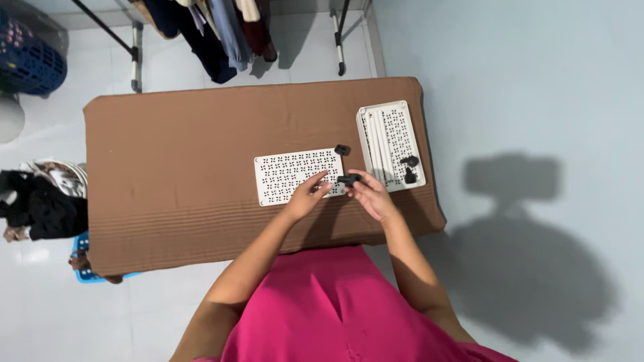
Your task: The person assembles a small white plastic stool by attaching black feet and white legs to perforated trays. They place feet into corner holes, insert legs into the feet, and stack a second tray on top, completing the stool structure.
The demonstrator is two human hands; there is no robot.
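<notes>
A: Largest item?

B: One table (188,174), covered in brown cloth. Everything else was logged against it.

A: On it?

B: One white tray (391,144) holding white strips and two black pieces, at the table's far right end. One flat white panel (295,175) with a black cut-out pattern, right of the table's middle, just beside the tray.

A: Hands?

B: Left hand (307,196) lay on the panel's near right corner, fingers loosely spread, gripping nothing. Right hand (371,194) was over the table's near right part, between panel and tray, fingers pinched on one small black part (348,179).

A: Smallest?

B: One loose black clip (342,149) on the cloth, at the panel's far right corner.
</notes>
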